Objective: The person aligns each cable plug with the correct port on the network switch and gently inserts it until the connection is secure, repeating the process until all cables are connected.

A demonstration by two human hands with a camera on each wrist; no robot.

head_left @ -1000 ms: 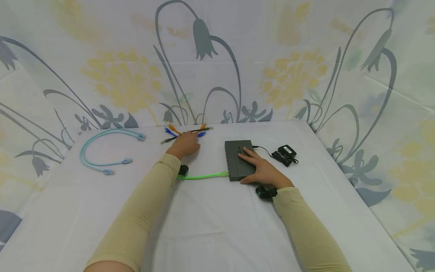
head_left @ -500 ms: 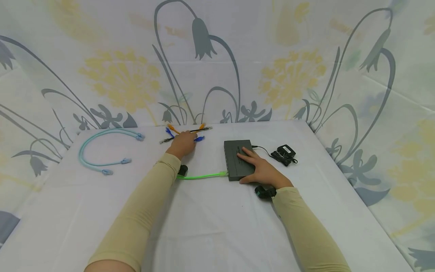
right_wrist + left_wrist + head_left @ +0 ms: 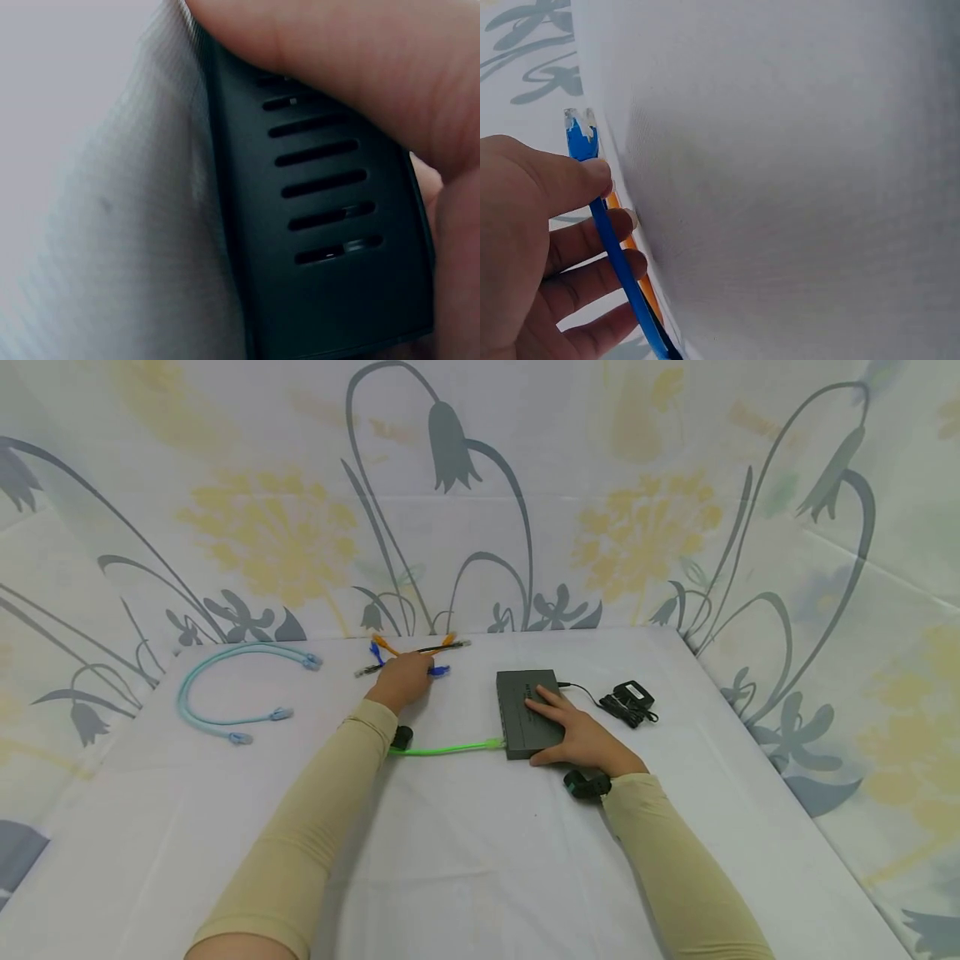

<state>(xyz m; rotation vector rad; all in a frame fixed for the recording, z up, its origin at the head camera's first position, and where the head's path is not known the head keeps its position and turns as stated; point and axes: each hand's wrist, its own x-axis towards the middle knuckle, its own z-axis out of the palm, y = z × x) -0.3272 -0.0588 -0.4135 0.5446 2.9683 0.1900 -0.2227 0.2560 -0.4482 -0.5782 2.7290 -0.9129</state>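
Observation:
At the back of the table my left hand (image 3: 405,681) is over a small bunch of network cables. In the left wrist view its thumb and fingers pinch a blue network cable (image 3: 583,142) just below the clear plug. An orange cable (image 3: 651,296) shows behind it. My right hand (image 3: 588,739) rests on a black network switch (image 3: 515,710), its fingers spread across the top. The thumb (image 3: 300,41) lies along the vented side in the right wrist view. A green cable (image 3: 450,750) enters the switch's left side; its other end is hidden by the left wrist.
A curved pair of light-blue network cables (image 3: 187,693) lies at the left. Right of the switch sits a black power adapter (image 3: 633,695), its thin cord running into the switch. Orange and black cables (image 3: 450,644) lie beyond my left hand. A patterned cloth backdrop (image 3: 480,527) rises behind the table.
My left hand has drawn slightly left and toward me, and the blue plug beside it has shifted downward in view. My right hand and the switch stay put.

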